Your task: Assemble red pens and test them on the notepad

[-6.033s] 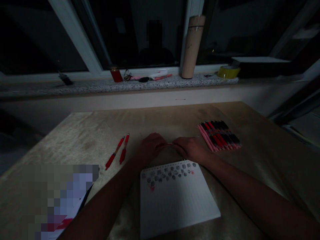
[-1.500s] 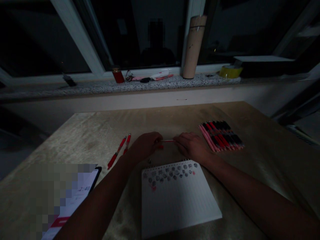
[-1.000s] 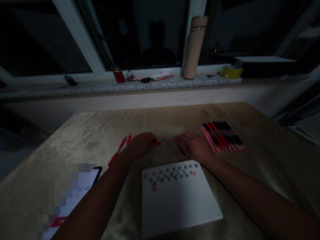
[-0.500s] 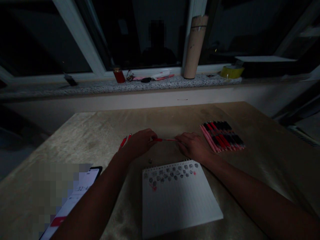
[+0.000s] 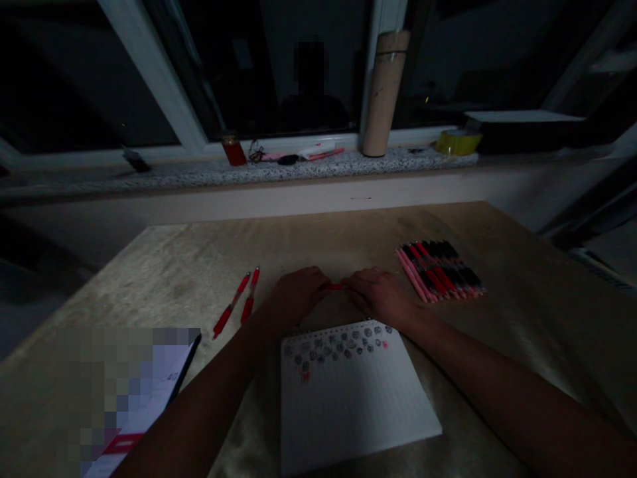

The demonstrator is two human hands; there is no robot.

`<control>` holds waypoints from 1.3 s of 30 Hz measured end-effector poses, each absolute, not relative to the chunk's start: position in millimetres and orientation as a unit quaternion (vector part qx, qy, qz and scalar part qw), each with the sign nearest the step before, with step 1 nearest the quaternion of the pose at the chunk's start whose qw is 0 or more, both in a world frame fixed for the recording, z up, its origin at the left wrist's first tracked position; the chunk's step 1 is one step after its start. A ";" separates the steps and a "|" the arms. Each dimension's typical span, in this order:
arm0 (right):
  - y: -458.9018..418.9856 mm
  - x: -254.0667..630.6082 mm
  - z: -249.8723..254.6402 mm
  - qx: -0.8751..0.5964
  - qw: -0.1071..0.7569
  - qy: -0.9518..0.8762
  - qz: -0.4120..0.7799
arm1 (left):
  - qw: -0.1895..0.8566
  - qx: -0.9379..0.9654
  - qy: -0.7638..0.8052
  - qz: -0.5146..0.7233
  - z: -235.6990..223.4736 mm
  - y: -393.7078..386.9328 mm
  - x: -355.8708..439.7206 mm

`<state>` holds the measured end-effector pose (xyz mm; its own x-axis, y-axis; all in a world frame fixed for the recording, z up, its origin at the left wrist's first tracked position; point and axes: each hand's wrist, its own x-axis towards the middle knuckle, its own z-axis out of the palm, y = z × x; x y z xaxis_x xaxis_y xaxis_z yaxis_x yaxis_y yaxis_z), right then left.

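My left hand point(image 5: 303, 289) and my right hand point(image 5: 375, 290) meet above the top edge of a spiral notebook point(image 5: 361, 405). A short red stretch of a pen point(image 5: 336, 287) shows between their closed fingertips; the rest of it is hidden by the fingers. Two red pens, a longer-lying one point(image 5: 231, 305) and one beside it point(image 5: 251, 295), rest on the table left of my left hand. To the right of my right hand, pink, red and black pens point(image 5: 440, 271) lie side by side in a row. Scribbled dark circles and a few red marks cover the notebook's top lines.
A phone point(image 5: 164, 392) lies at the left by my forearm, partly blurred out. On the granite windowsill point(image 5: 298, 171) stand a red jar point(image 5: 233, 151), a tall beige cylinder point(image 5: 385, 96) and a roll of yellow tape point(image 5: 458, 142). The table point(image 5: 174, 259) reaches the wall below the sill.
My left hand has moved right, toward my right hand. The thin pale rod that showed between the red pen part and my right hand is out of sight. Both loose red pens show more fully.
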<state>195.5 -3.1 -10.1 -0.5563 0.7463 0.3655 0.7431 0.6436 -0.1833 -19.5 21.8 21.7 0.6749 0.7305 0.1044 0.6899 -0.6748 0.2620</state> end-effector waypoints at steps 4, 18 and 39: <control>-2.5 196.9 -10.6 -0.419 0.217 -0.882 0.016 | 0.103 0.913 0.373 0.128 16.0 20.3 -15.1; -0.4 199.0 -4.9 -0.498 0.272 -0.823 0.026 | 0.079 0.863 0.472 0.164 35.0 21.6 -28.5; 4.2 203.9 -12.8 -0.509 0.308 -0.803 0.032 | 0.187 0.837 0.503 -0.101 40.8 17.3 -49.2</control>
